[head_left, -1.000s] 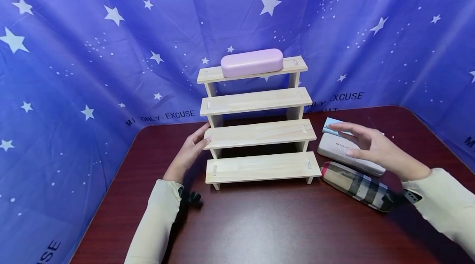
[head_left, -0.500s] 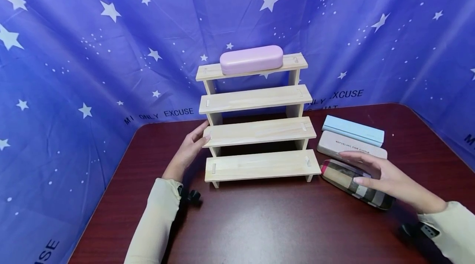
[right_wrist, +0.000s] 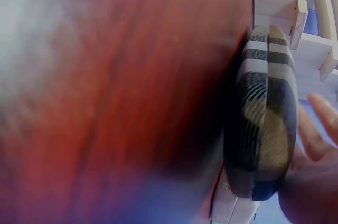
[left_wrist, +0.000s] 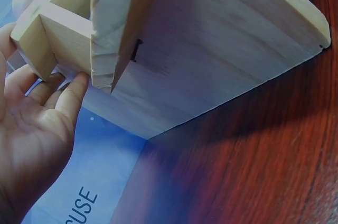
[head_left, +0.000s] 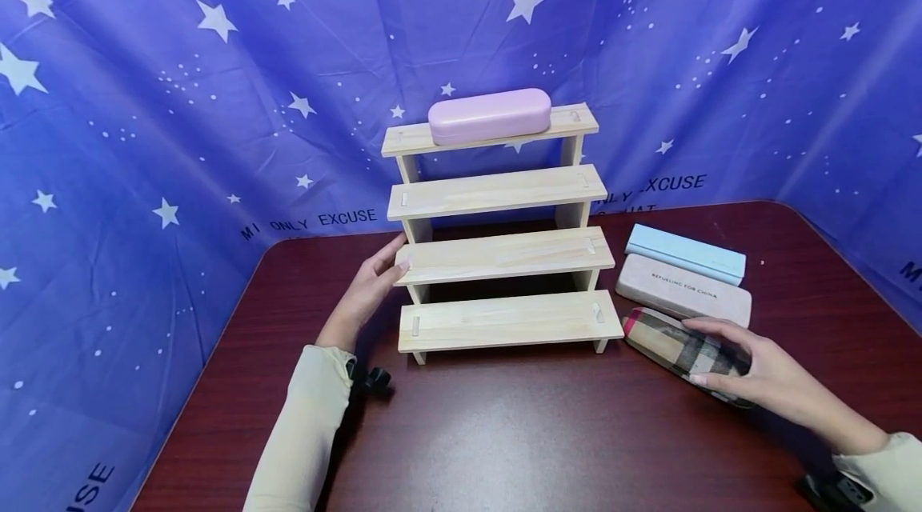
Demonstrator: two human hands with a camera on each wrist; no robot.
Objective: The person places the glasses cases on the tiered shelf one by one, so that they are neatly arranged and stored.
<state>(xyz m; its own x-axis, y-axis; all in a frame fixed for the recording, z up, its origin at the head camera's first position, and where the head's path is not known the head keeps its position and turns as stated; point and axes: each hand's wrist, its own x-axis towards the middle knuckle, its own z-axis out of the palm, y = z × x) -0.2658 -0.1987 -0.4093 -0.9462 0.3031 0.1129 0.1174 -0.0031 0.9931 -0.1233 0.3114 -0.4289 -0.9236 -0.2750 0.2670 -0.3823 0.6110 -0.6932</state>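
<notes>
A stepped wooden display rack (head_left: 504, 256) stands on the dark red table. My left hand (head_left: 367, 288) grips the left end of its second-lowest shelf, thumb on top; in the left wrist view the fingers (left_wrist: 73, 94) reach under the board. A pink glasses case (head_left: 490, 117) lies on the top shelf. Right of the rack, my right hand (head_left: 771, 372) holds a plaid glasses case (head_left: 680, 344) near its right end, thumb on the near side and fingers across the far side. Seen from the right wrist, the plaid case (right_wrist: 266, 113) shows its long seam.
Behind the plaid case lie a pale grey case (head_left: 684, 288) with lettering and a light blue box-shaped case (head_left: 684, 252), side by side. A blue star-patterned curtain (head_left: 324, 56) hangs behind the table (head_left: 504, 432).
My right hand has moved down and toward me, from over the grey and blue cases onto the plaid case. The left hand keeps its place on the rack.
</notes>
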